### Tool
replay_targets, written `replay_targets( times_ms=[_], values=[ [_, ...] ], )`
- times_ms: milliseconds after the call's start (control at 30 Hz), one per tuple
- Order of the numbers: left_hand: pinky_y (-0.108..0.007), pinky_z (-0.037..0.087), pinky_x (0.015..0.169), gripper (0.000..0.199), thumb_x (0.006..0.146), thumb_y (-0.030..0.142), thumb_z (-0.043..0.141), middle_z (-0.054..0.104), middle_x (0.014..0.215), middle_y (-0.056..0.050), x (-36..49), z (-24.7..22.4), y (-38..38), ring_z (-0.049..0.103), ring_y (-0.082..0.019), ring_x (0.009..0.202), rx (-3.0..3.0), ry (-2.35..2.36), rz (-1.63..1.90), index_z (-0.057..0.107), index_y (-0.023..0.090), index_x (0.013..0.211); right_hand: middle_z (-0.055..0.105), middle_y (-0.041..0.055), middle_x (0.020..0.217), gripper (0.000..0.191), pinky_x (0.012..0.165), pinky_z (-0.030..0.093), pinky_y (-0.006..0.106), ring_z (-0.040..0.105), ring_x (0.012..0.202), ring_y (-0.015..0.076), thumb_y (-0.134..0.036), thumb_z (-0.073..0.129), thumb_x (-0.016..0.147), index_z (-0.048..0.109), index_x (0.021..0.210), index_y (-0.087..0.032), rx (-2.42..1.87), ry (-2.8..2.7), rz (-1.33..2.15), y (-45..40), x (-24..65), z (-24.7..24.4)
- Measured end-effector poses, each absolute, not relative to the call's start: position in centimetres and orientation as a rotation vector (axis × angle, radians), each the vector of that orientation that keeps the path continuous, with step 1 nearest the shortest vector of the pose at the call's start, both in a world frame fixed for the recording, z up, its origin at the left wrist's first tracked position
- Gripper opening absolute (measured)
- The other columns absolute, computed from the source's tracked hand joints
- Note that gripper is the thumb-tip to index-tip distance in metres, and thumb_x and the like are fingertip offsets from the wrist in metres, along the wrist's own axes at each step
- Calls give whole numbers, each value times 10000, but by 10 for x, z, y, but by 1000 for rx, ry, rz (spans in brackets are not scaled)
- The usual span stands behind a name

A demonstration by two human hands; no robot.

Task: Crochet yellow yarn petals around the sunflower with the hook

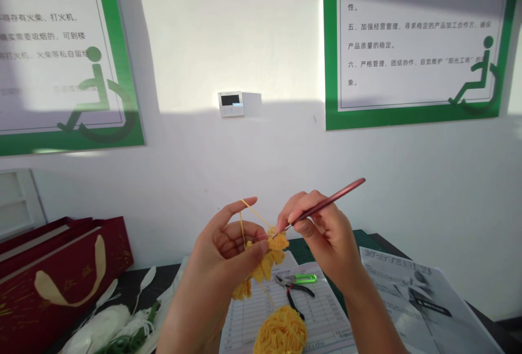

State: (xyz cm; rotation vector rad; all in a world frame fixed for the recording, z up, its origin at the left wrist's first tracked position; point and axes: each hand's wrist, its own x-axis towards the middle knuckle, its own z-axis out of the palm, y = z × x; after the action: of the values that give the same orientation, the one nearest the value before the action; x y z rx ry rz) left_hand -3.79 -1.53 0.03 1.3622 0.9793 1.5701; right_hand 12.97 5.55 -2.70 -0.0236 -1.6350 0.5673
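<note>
My left hand pinches a yellow crocheted piece with scalloped edges between thumb and fingers. Its index finger is raised, with a strand of yellow yarn looped over it and running down to the piece. In my right hand is a crochet hook with a reddish-brown handle, gripped like a pen. The tip of the hook meets the upper edge of the crochet work; the exact stitch is too small to make out. Below lies a ball of yellow yarn, from which a strand leads up toward the piece.
Pliers with dark handles and a green-handled snipper lie on a printed form. A green cutting mat is underneath. Printed papers lie right. White yarn and a dark red gift bag are left. The wall stands behind.
</note>
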Motion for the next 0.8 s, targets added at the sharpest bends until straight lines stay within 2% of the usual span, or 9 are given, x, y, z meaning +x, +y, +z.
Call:
replay_targets(
  times_ms=[167, 467, 667, 800],
  values=[
    [-221, 491, 570, 693, 715, 180, 885, 731, 776, -22, -37, 0, -16, 612, -141, 661, 1363, 974, 1587, 579, 178, 1337, 723, 35, 889, 80, 816, 504, 398, 645, 886, 203, -253, 578, 1036, 640, 987, -241, 61, -1722, 384, 53, 131, -25],
    [-222, 491, 590, 654, 710, 174, 885, 725, 759, -12, -37, 0, -16, 609, -135, 659, 1369, 973, 1605, 603, 181, 1299, 711, 38, 886, 72, 787, 505, 391, 644, 849, 193, -257, 590, 1029, 634, 981, -227, 121, -1691, 416, 53, 127, -25],
    [-237, 515, 596, 640, 707, 166, 880, 736, 770, -20, -36, 0, -16, 640, -154, 674, 1363, 983, 1637, 608, 171, 1286, 697, 25, 877, 156, 820, 503, 387, 635, 828, 165, -73, 531, 991, 583, 939, -211, 56, -1786, 68, 47, 125, -21],
    [-225, 516, 567, 648, 678, 165, 897, 746, 743, -22, -35, 2, -19, 645, -150, 629, 1340, 973, 1694, 626, 158, 1267, 710, 28, 895, 172, 850, 500, 403, 625, 876, 179, -91, 533, 1008, 573, 902, -220, -36, -1899, -208, 42, 122, -20]
  ],
)
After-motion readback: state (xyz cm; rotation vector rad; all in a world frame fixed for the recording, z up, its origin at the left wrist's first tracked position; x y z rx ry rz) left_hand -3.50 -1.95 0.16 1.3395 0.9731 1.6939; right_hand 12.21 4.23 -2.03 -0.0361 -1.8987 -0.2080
